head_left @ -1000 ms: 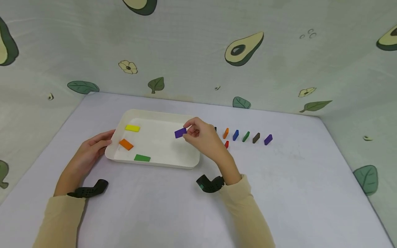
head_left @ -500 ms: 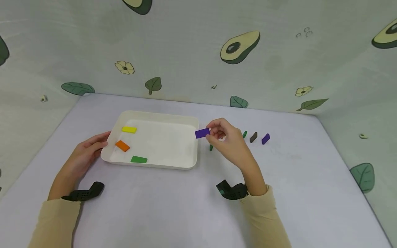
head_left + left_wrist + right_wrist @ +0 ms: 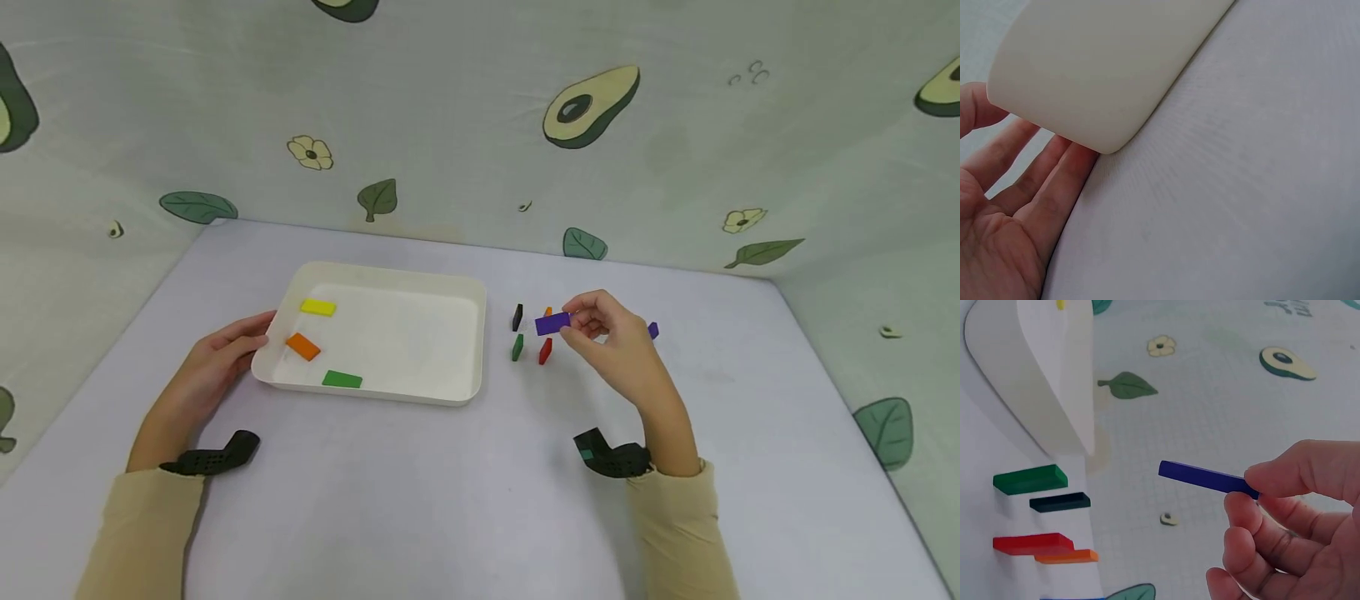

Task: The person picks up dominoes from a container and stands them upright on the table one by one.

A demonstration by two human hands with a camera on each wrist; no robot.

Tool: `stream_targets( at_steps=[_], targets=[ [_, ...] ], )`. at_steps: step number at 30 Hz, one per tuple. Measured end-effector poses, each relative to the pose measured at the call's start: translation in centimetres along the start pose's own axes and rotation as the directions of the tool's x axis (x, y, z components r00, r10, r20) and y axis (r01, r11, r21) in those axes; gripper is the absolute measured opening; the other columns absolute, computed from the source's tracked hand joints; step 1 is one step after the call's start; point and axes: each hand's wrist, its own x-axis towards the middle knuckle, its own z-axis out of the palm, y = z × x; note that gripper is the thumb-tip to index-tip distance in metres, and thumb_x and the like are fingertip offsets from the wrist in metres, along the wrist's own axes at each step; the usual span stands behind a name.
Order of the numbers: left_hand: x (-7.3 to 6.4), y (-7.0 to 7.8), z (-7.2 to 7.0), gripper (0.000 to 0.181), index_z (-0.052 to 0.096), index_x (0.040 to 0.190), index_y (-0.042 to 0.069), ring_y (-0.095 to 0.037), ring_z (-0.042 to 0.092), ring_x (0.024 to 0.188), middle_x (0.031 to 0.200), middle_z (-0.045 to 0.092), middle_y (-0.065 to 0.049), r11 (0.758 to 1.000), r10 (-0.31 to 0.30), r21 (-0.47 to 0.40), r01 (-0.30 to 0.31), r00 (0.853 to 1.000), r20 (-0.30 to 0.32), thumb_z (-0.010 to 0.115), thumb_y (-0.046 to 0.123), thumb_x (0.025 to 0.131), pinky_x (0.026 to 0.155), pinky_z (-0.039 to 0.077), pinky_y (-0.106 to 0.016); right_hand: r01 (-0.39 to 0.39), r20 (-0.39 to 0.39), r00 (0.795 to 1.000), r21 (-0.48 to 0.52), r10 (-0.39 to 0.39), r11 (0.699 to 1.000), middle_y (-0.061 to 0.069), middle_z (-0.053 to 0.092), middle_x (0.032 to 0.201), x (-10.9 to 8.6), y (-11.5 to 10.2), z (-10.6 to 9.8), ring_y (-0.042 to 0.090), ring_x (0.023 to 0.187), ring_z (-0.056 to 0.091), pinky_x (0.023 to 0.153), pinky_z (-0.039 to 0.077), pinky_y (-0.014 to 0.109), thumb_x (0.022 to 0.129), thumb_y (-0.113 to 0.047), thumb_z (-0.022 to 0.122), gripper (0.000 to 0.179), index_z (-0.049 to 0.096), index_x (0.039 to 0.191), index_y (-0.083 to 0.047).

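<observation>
My right hand (image 3: 618,346) pinches a purple domino block (image 3: 552,323) between thumb and fingertips, over the standing blocks right of the white tray (image 3: 405,333). In the right wrist view this block (image 3: 1204,477) points left, its near end between thumb and forefinger. My left hand (image 3: 213,367) holds the tray's left end; in the left wrist view its thumb is at the rim and its fingers (image 3: 1054,187) reach under the edge. Flat in the tray lie a yellow block (image 3: 318,307), an orange block (image 3: 303,346) and a green block (image 3: 342,380).
Upright on the white table (image 3: 420,492) stand a black block (image 3: 517,317), a green block (image 3: 518,347), a red block (image 3: 545,351) and an orange one (image 3: 548,312), partly covered. Another purple block (image 3: 653,331) shows behind my right hand. A patterned cloth (image 3: 450,108) hangs behind.
My right hand has carried the purple block from above the tray rightward, past its rim, to above the standing blocks. My left hand stays on the tray.
</observation>
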Motion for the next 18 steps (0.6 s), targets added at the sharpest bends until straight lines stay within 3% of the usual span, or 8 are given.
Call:
stream_targets(
  at_steps=[7,18],
  targets=[
    [-0.1,0.0,-0.1,0.050,0.042,0.141,0.017,0.011,0.051,0.105,0.143,0.039,0.012,1.000,-0.002,-0.013,0.002,1.000,0.005,0.055,0.025,0.094,0.082,0.046,-0.006,-0.040,-0.010,0.999,-0.100,0.039,0.994,0.009,0.057,0.089,-0.3,1.6,-1.2,0.020,0.082,0.051,0.067,0.044,0.019,0.089,-0.012,0.058,0.023,0.053,0.110,-0.003],
    [-0.1,0.1,0.0,0.051,0.041,0.142,0.018,0.011,0.050,0.104,0.144,0.037,0.012,1.000,-0.013,-0.003,0.013,1.000,0.002,0.056,0.027,0.094,0.082,0.045,-0.006,-0.149,0.084,0.983,-0.154,0.163,0.977,0.010,0.055,0.088,0.4,4.1,-1.0,0.021,0.079,0.051,0.066,0.044,0.025,0.089,-0.012,0.059,0.024,0.053,0.111,-0.003]
  ],
)
